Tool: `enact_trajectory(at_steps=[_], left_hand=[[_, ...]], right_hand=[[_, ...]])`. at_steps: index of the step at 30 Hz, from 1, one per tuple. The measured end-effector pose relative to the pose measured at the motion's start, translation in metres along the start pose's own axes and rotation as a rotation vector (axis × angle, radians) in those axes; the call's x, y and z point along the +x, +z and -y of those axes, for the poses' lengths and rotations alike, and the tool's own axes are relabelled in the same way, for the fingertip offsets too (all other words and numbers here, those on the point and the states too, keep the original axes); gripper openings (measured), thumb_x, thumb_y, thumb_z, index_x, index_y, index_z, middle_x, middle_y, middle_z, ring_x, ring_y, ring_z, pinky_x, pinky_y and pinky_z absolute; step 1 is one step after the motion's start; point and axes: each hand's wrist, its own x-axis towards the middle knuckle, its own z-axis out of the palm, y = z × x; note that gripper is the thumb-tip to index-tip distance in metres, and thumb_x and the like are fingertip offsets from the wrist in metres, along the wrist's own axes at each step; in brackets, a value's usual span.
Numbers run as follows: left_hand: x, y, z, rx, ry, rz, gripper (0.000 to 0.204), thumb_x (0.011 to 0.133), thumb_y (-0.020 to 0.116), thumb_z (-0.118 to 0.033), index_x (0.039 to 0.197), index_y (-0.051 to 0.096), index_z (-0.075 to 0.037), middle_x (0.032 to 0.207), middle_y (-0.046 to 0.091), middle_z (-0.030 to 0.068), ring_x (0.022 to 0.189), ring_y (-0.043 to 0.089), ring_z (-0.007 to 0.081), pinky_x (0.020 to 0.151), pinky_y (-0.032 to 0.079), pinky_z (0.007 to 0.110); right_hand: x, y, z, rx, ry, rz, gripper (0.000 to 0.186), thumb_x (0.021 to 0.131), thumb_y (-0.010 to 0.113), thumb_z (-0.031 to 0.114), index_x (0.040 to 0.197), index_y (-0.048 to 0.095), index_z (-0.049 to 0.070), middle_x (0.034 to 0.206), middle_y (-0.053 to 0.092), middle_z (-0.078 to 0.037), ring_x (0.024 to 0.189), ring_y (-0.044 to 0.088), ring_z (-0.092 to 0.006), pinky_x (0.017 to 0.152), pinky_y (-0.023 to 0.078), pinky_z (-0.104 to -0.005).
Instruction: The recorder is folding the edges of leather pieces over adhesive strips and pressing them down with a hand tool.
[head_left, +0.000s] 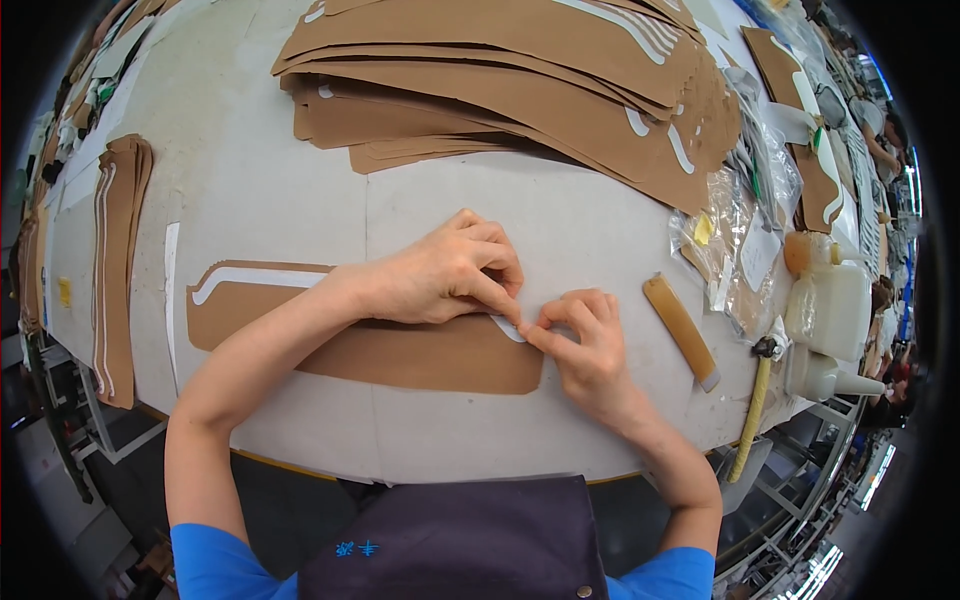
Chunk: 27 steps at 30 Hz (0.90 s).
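Note:
A long brown sheet piece [430, 357] lies flat on the white table before me, with a white strip [265, 275] running along its far edge. Near its right end, my left hand [455, 270] pinches the curved end of the white strip with thumb and forefinger. My right hand [585, 345] meets it there, thumb and forefinger closed at the tip of that same strip. The left forearm crosses over the piece and hides the middle of the strip.
A large fanned stack of brown pieces [480, 100] covers the far side. At the left lies a narrow brown stack [125, 270]. To the right are a flat tan tool [680, 330], clear plastic bags [735, 240], a yellow-handled brush [750, 415] and a whitish plastic bottle [840, 310].

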Motion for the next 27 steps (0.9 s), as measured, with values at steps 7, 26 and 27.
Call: enact_trajectory(at_steps=[7, 26, 27], left_hand=[[-0.001, -0.005, -0.005, 0.011, -0.011, 0.019, 0.022, 0.084, 0.077, -0.003, 0.101, 0.081, -0.017, 0.108, 0.067, -0.0012, 0.107, 0.059, 0.0216, 0.102, 0.040, 0.041], [-0.033, 0.053, -0.059, 0.500, -0.228, -0.465, 0.036, 0.080, 0.076, -0.002, 0.115, 0.073, -0.008, 0.116, 0.069, 0.0061, 0.106, 0.064, 0.0264, 0.088, 0.053, 0.040], [-0.032, 0.053, -0.059, 0.541, -0.221, -0.448, 0.037, 0.079, 0.076, -0.003, 0.116, 0.073, -0.009, 0.117, 0.068, 0.0059, 0.107, 0.064, 0.0262, 0.088, 0.053, 0.040]], right_hand=[[-0.003, 0.009, 0.007, -0.351, -0.389, 0.017, 0.030, 0.073, 0.071, 0.003, 0.101, 0.071, -0.006, 0.110, 0.064, -0.018, 0.105, 0.065, -0.0321, 0.088, 0.048, -0.0477], [0.008, 0.007, 0.019, -0.092, -0.049, 0.081, 0.055, 0.072, 0.065, -0.005, 0.127, 0.071, -0.003, 0.109, 0.061, -0.011, 0.100, 0.056, -0.0288, 0.089, 0.042, -0.0448], [0.006, 0.010, 0.019, -0.199, -0.115, 0.073, 0.055, 0.072, 0.066, -0.004, 0.127, 0.070, -0.006, 0.109, 0.061, -0.012, 0.100, 0.057, -0.0294, 0.089, 0.043, -0.0450]])
